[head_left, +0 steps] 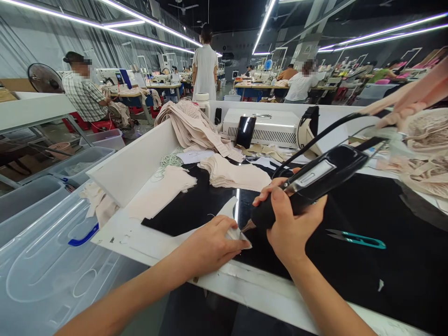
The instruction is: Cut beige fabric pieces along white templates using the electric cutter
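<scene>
My left hand (217, 242) is closed on a small pale fabric piece (229, 207) near the front edge of the table, its fingers pinching the corner. In my right hand (294, 224) is a black corded hand tool (325, 172) with a silver plate on its side. The tool's narrow tip points down-left, close to the fabric by my left fingers; whether it touches cannot be told. Behind lie a stack of cut beige fabric pieces (238, 172) and another pale stack (163, 191). Teal thread snips (360, 239) rest to the right on the black mat (350, 280).
A white vented box (266, 125), a dark phone-like object (246, 132) and heaped beige fabric (189, 123) stand at the back. Pink fabric (425, 93) hangs at right. Clear plastic bins (42, 266) sit left of the table. Several people work at sewing tables beyond.
</scene>
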### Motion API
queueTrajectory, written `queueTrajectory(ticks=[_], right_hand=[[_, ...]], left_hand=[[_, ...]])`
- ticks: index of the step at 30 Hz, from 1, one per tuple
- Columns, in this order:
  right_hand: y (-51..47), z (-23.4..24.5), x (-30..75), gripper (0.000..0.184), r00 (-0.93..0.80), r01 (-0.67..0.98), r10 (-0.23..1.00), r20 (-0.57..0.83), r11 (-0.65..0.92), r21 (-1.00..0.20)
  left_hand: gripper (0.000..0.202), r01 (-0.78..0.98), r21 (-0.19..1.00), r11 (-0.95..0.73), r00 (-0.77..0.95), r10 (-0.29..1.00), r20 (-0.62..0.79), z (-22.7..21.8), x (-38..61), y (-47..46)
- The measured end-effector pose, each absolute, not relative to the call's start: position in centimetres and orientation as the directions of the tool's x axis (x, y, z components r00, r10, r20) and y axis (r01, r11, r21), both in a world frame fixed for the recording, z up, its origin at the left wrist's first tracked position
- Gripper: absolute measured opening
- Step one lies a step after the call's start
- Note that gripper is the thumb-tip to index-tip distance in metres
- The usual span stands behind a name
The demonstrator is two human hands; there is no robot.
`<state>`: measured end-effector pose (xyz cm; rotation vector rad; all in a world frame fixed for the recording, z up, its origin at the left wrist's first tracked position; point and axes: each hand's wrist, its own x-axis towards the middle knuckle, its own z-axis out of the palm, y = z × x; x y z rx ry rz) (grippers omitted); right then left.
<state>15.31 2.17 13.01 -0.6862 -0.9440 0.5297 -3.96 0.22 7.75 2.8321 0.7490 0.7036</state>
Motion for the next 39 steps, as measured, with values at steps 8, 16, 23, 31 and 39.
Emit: queueTrajectory(ticks=[8, 16, 23, 31, 39], right_hand=[[2.1, 12.7, 15.5, 0.052, 0.511, -0.092, 0.676, 0.531, 0.657, -0.748], [2.4, 11.8, 16.2, 0.055, 0.536, -0.124, 0.725, 0.432, 0.574, -0.809], [2.1, 11.3, 17.2, 0.063, 0.569, -0.149, 0.736, 0.368, 0.532, -0.834], [1.1, 12.3, 16.6, 0.061, 0.530, -0.163, 0.715, 0.455, 0.613, -0.773], [1.1, 12.5, 16.4, 0.056, 0.483, -0.134, 0.685, 0.545, 0.674, -0.727]], left_hand=[[0.030, 0.436, 0.247, -0.865, 0.755, 0.502, 0.422, 7.0, -3.7, 0.3], [0.024, 0.470, 0.175, -0.865, 0.703, 0.487, 0.518, 4.8, -2.6, 0.6], [0.031, 0.532, -0.093, -0.842, 0.720, 0.391, 0.574, -0.6, -0.6, 1.4], [0.024, 0.548, 0.133, -0.826, 0.707, 0.542, 0.454, 5.9, -2.8, -0.8], [0.021, 0.490, 0.201, -0.848, 0.753, 0.528, 0.393, 7.4, -4.9, -0.3]])
